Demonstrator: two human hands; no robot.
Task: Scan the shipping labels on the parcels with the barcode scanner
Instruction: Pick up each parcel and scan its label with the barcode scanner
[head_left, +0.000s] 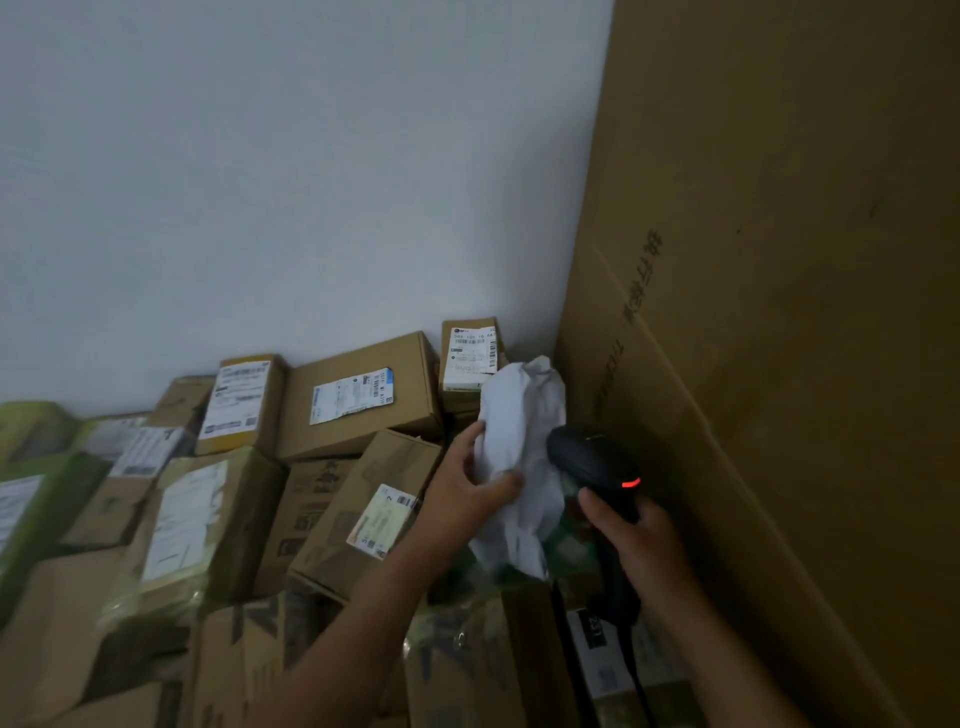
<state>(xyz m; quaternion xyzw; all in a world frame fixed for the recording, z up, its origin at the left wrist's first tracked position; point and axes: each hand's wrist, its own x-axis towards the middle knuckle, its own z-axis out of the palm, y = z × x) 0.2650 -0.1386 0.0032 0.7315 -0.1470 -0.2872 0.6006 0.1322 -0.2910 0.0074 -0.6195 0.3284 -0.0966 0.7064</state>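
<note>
My left hand (470, 483) grips a crumpled white soft parcel (522, 431) and holds it upright above the pile. No label shows on the side facing me. My right hand (641, 540) holds a black barcode scanner (592, 462) by its handle, its head right beside the white parcel and a red light glowing on its back. Below and to the left lie several brown cardboard parcels, among them a flat box with a white label (358, 395), a small upright box with a label (470, 356) and a tilted box with a label (384, 519).
A very tall cardboard sheet (779, 260) stands on the right, close to my right hand. A pale wall (285, 182) rises behind the pile. Green-wrapped parcels (36, 499) sit at the left. The scanner's black cable (631, 654) runs down over more boxes.
</note>
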